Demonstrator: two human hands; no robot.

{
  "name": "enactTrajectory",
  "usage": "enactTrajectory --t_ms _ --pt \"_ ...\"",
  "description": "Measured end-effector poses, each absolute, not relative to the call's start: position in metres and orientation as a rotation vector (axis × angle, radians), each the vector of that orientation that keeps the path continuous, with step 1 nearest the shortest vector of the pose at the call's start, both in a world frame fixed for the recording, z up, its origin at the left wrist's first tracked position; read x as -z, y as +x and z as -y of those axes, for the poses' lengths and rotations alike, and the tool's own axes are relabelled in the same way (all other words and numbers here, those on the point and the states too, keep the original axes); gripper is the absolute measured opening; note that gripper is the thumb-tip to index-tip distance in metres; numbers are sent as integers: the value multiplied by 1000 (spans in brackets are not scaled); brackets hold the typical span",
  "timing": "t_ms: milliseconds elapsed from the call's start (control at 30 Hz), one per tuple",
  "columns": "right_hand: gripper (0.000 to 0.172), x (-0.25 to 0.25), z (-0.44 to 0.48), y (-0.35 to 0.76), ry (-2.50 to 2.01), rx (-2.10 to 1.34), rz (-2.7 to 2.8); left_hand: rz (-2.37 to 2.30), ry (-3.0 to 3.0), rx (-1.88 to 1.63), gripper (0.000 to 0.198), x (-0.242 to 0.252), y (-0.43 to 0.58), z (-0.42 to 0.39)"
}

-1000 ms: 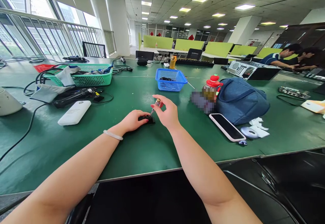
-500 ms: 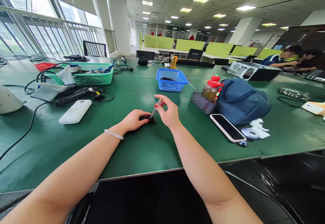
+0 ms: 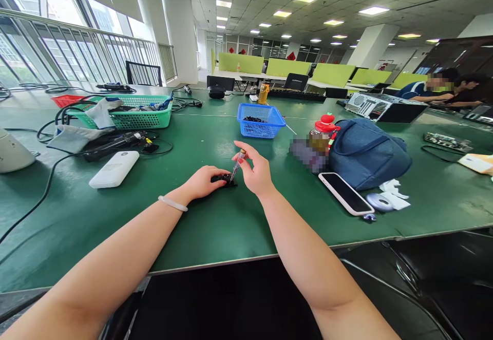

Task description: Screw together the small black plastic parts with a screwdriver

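With its fingers closed, my left hand grips a small black part flat against the green table. A pale bracelet is on that wrist. My right hand pinches a screwdriver with a clear handle and a brownish cap. The screwdriver stands nearly upright, leaning a little, and its lower end meets the black part. What exactly the black part is, I cannot make out, as my left fingers cover much of it. Beyond both hands stands a blue plastic basket holding small black pieces.
To the left are a white power bank, loose cables and a green basket with gloves. On the right lie a phone, a navy bag and a red-lidded jar. Two people sit at the far right.
The screwdriver has tilted slightly more upright, and its lower end has shifted a little to the right on the black part. My left hand holds its place.
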State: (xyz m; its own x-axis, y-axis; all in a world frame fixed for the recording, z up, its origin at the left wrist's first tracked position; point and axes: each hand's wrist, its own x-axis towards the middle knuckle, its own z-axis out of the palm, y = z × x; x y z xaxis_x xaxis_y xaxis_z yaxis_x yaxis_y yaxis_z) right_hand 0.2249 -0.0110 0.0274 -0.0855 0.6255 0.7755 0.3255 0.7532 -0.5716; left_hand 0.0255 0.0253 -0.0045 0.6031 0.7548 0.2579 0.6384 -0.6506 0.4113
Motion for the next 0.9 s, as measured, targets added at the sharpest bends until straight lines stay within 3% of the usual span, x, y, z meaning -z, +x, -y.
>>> enactTrajectory --t_ms 233,600,900 --pt "29 -29 13 224 -737 -248 1714 -1142 2554 -610 40 7 25 -27" --pt "30 -35 19 223 -692 -34 1871 -1128 2505 -624 39 7 25 -28" --pt "34 -43 22 219 -611 -55 2044 -1087 2472 -662 32 6 25 -26"
